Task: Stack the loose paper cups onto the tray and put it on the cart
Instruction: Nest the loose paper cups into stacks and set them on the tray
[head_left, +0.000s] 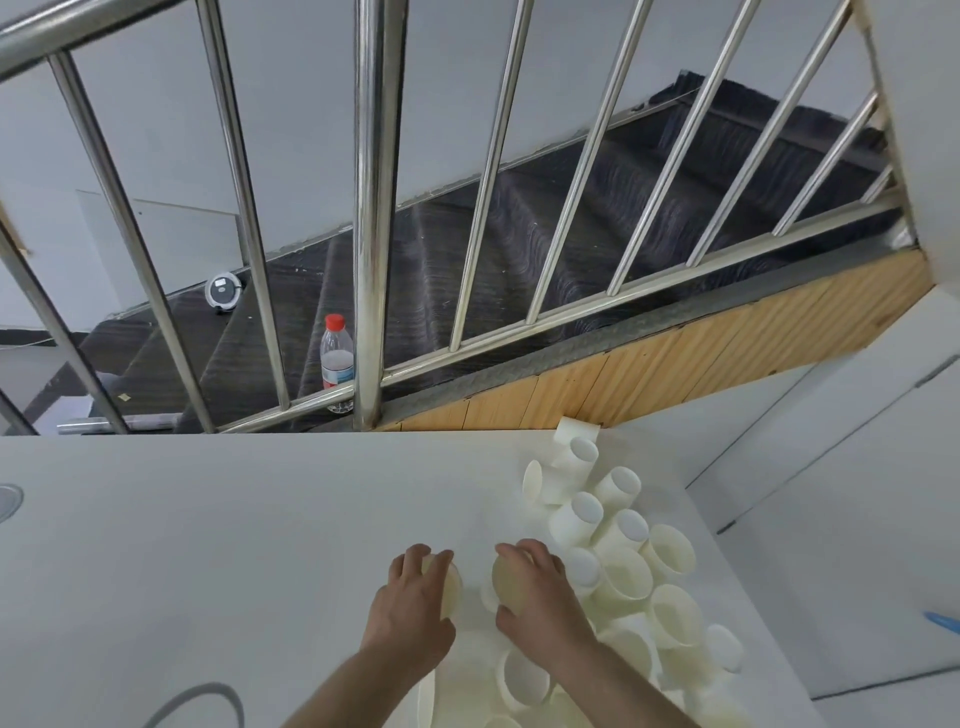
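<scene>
White paper cups (631, 571) lie heaped on my table's (234, 545) R side. L hand (415, 603) fingers curled round one cup (451, 590), R hand (535, 587) grips another cup (506, 582), both just beside pile.

White table (218, 530), smooth top, far edge against stair railing base. Loose white paper cups (623, 571) heaped on right side, from far right corner to near edge, most on their sides, some nested. Grey round fitting (8, 501) at left edge. Grey curved cable (208, 699) near left.
</scene>
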